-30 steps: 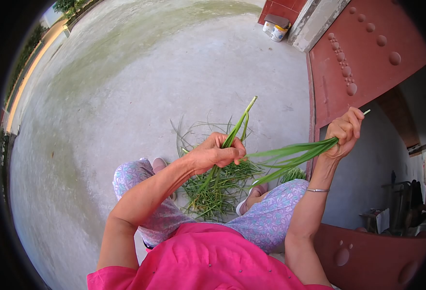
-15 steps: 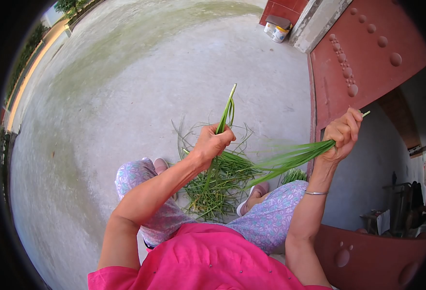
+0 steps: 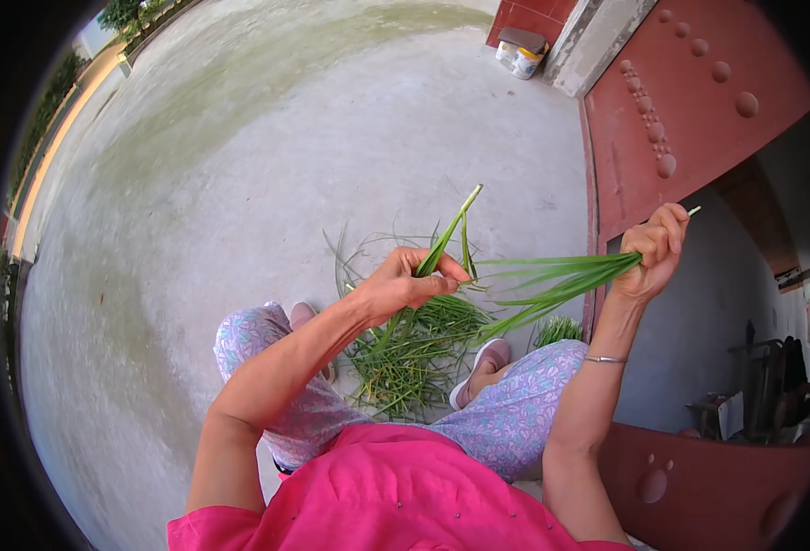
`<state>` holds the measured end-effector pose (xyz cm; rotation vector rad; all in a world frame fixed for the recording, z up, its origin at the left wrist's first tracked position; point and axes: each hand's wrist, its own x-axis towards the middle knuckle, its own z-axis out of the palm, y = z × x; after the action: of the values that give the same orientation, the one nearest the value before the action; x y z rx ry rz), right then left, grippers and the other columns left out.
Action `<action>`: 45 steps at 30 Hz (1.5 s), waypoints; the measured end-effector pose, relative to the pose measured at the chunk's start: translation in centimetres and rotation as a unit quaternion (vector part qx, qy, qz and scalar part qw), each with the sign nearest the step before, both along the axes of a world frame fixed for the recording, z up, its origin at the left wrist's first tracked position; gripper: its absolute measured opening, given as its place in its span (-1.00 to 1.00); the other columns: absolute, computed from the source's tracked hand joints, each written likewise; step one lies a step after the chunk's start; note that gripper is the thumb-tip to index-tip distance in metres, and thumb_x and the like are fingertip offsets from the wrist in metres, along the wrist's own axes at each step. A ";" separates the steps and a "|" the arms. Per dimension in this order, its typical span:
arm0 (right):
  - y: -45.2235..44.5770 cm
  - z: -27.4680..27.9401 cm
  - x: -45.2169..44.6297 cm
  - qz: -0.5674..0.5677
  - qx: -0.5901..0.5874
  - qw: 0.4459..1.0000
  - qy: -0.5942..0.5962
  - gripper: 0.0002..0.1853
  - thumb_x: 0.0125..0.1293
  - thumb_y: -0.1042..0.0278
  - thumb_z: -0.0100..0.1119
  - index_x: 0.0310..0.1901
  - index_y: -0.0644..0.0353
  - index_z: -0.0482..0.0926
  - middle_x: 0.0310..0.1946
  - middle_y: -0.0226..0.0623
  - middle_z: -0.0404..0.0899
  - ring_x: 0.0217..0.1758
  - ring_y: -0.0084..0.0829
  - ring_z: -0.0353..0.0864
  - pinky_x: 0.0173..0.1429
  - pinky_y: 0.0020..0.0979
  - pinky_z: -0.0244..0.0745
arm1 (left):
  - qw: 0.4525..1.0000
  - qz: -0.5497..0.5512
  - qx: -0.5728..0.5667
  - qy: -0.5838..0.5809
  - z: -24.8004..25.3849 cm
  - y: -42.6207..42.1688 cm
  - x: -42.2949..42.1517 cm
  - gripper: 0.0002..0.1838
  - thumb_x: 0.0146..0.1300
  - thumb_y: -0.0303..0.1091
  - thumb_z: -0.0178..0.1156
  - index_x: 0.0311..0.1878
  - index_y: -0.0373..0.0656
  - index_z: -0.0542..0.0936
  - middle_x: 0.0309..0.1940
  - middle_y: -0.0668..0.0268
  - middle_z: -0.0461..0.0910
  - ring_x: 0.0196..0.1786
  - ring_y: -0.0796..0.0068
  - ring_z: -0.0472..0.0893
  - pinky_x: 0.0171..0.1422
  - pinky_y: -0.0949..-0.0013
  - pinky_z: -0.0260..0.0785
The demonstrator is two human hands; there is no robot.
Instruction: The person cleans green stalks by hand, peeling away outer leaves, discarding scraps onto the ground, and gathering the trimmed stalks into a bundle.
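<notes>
In my left hand is a small bunch of garlic chives, its pale stem end pointing up and away. The thumb and forefinger reach toward thin blade tips just right of the hand. My right hand, raised at the right, is wrapped round a larger bunch of garlic chives. Its white stem ends poke out above the fist, and long green leaves trail left toward my left hand. Below both, between my feet, lies a loose heap of green blades with some yellowed ones.
A small upright bundle of chives stands beside my right shoe. At the right is a red studded metal door. Lidded buckets stand by the wall at the back. Grey concrete floor stretches ahead.
My left hand has shifted slightly right, its fingers loosening from a fist into a pinch, and its chives lean further right. The right-hand bunch stays nearly in place, its leaves swinging less.
</notes>
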<state>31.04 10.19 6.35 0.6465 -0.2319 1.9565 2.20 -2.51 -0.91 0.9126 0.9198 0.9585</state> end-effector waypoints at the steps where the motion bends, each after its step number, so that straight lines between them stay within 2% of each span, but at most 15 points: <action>1: 0.0 0.0 0.0 -0.001 -0.001 1.000 -0.003 -0.80 0.50 0.23 -0.14 -0.23 0.18 0.32 -0.61 -0.45 0.21 -0.79 -0.77 -0.08 -0.73 -0.66 -0.24 | 1.000 -0.003 -0.004 -0.007 0.0 0.0 0.0 -0.88 0.16 -0.46 0.26 -0.22 -0.20 0.66 -0.52 0.45 0.53 -0.60 0.77 0.26 -0.53 0.59 0.03; 9: 0.1 0.0 0.0 -0.005 -0.007 1.000 -0.016 -0.78 0.50 0.20 -0.14 -0.23 0.18 0.33 -0.61 -0.46 0.19 -0.78 -0.77 -0.10 -0.73 -0.65 -0.25 | 1.000 -0.001 0.013 -0.004 -0.2 -0.2 -0.1 -0.90 0.17 -0.45 0.22 -0.25 -0.22 0.63 -0.35 0.27 0.64 -0.60 0.77 0.27 -0.54 0.59 0.04; 15: 0.0 0.1 -0.4 -0.024 -0.027 0.997 -0.063 -0.72 0.48 0.13 -0.08 -0.24 0.19 0.34 -0.62 -0.50 0.16 -0.77 -0.76 -0.13 -0.73 -0.65 -0.26 | 0.999 0.031 -0.010 -0.003 -0.4 0.1 -0.2 -0.87 0.07 -0.42 0.18 -0.31 -0.23 0.60 -0.41 0.28 0.61 -0.58 0.75 0.30 -0.52 0.59 0.06; 18: -0.1 -0.1 -0.7 -0.038 -0.006 0.995 -0.096 -0.70 0.46 0.09 -0.05 -0.26 0.19 0.37 -0.62 -0.51 0.14 -0.77 -0.77 -0.14 -0.73 -0.64 -0.27 | 0.992 0.045 0.026 0.111 -0.8 0.4 -0.1 -0.89 0.05 -0.41 0.14 -0.39 -0.24 0.57 -0.48 0.35 0.56 -0.55 0.70 0.33 -0.49 0.55 0.10; 21: 0.0 -0.4 -0.8 -0.025 0.032 0.994 -0.097 -0.69 0.45 0.09 -0.03 -0.27 0.20 0.39 -0.62 -0.51 0.13 -0.76 -0.77 -0.14 -0.72 -0.64 -0.28 | 0.977 0.042 0.099 0.186 -1.9 0.6 0.5 -0.88 0.03 -0.39 0.12 -0.55 -0.20 0.52 -0.64 0.51 0.39 -0.55 0.71 0.26 -0.51 0.45 0.07; 24: -0.1 -0.7 -0.8 -0.025 0.024 0.996 -0.087 -0.70 0.45 0.11 -0.03 -0.27 0.21 0.41 -0.63 -0.51 0.13 -0.76 -0.77 -0.13 -0.72 -0.64 -0.29 | 0.965 0.017 0.103 0.239 -2.1 0.5 0.8 -0.85 0.00 -0.36 0.12 -0.55 -0.25 0.50 -0.72 0.39 0.39 -0.60 0.59 0.31 -0.50 0.35 0.16; 27: 0.5 -0.7 0.5 -0.028 -0.007 0.998 -0.052 -0.72 0.43 0.13 0.02 -0.27 0.22 0.43 -0.63 -0.53 0.12 -0.75 -0.77 -0.16 -0.70 -0.64 -0.30 | 0.899 0.007 0.143 0.413 -2.4 0.3 0.8 -0.81 -0.02 -0.34 0.13 -0.54 -0.30 0.49 -0.75 0.20 0.37 -0.65 0.39 0.34 -0.47 0.24 0.22; 28: 0.7 -0.7 1.2 -0.047 -0.010 0.997 -0.057 -0.71 0.42 0.13 0.03 -0.26 0.22 0.44 -0.62 -0.53 0.11 -0.74 -0.77 -0.16 -0.70 -0.64 -0.30 | 0.885 0.005 0.154 0.439 -2.3 0.2 0.9 -0.80 -0.07 -0.34 0.14 -0.52 -0.32 0.50 -0.75 0.05 0.33 -0.65 0.20 0.35 -0.44 0.18 0.24; 31: 1.3 -1.1 2.7 -0.097 -0.011 0.992 -0.082 -0.71 0.41 0.13 0.05 -0.25 0.23 0.45 -0.61 -0.54 0.10 -0.72 -0.76 -0.15 -0.69 -0.65 -0.28 | 0.891 -0.098 0.120 0.426 -2.5 0.2 0.5 -0.86 0.10 -0.39 0.17 -0.41 -0.28 0.59 -0.69 0.36 0.35 -0.57 0.62 0.30 -0.50 0.36 0.17; 35: 1.7 -2.4 3.6 -0.128 -0.007 0.977 -0.169 -0.67 0.43 0.10 0.01 -0.23 0.26 0.46 -0.59 -0.52 0.11 -0.70 -0.74 -0.13 -0.69 -0.65 -0.24 | 0.929 -0.120 0.082 0.340 -3.7 0.1 0.4 -0.79 0.25 -0.30 0.19 -0.30 -0.27 0.65 -0.64 0.45 0.41 -0.55 0.68 0.29 -0.49 0.43 0.14; 39: 1.3 -2.9 2.7 -0.132 -0.005 0.949 -0.287 -0.61 0.48 0.05 -0.12 -0.23 0.27 0.46 -0.60 -0.52 0.15 -0.67 -0.73 -0.07 -0.69 -0.66 -0.15 | 0.958 -0.039 0.055 0.278 -3.0 0.9 0.0 -0.76 0.30 -0.25 0.17 -0.27 -0.23 0.67 -0.57 0.50 0.45 -0.56 0.74 0.25 -0.49 0.53 0.07; 41: 1.0 -3.4 1.9 -0.125 -0.016 0.918 -0.377 -0.60 0.49 0.04 -0.13 -0.22 0.27 0.46 -0.59 -0.54 0.17 -0.67 -0.75 -0.06 -0.68 -0.68 -0.13 | 0.971 0.028 0.041 0.232 -2.1 1.2 0.2 -0.77 0.30 -0.25 0.17 -0.27 -0.21 0.68 -0.56 0.49 0.47 -0.57 0.75 0.24 -0.50 0.55 0.06; 42: 0.5 -3.4 1.1 -0.138 -0.020 0.889 -0.436 -0.60 0.49 0.04 -0.13 -0.21 0.28 0.47 -0.59 -0.55 0.18 -0.67 -0.76 -0.05 -0.67 -0.68 -0.13 | 0.975 0.065 0.016 0.211 -1.8 1.3 0.3 -0.81 0.26 -0.29 0.20 -0.26 -0.21 0.67 -0.57 0.50 0.46 -0.61 0.78 0.20 -0.53 0.58 -0.01; 44: -0.9 -3.4 -1.2 -0.156 -0.022 0.819 -0.552 -0.60 0.49 0.04 -0.12 -0.18 0.30 0.48 -0.59 -0.58 0.20 -0.68 -0.79 -0.05 -0.67 -0.68 -0.12 | 0.983 0.090 -0.001 0.157 -1.4 1.4 -0.2 -0.82 0.24 -0.31 0.21 -0.27 -0.23 0.67 -0.60 0.51 0.44 -0.64 0.79 0.17 -0.56 0.57 -0.06; 45: -1.5 -3.9 -2.5 -0.125 0.012 0.810 -0.573 -0.58 0.49 0.04 -0.12 -0.17 0.32 0.48 -0.60 -0.59 0.22 -0.68 -0.79 -0.05 -0.67 -0.68 -0.10 | 0.986 0.104 -0.008 0.130 -1.4 1.4 -0.5 -0.82 0.24 -0.32 0.22 -0.27 -0.24 0.66 -0.62 0.52 0.43 -0.65 0.79 0.15 -0.57 0.57 -0.09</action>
<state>28.57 8.71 2.46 -0.6265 -1.0193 1.8423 1.68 -1.09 -2.30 0.9553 1.2627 1.0209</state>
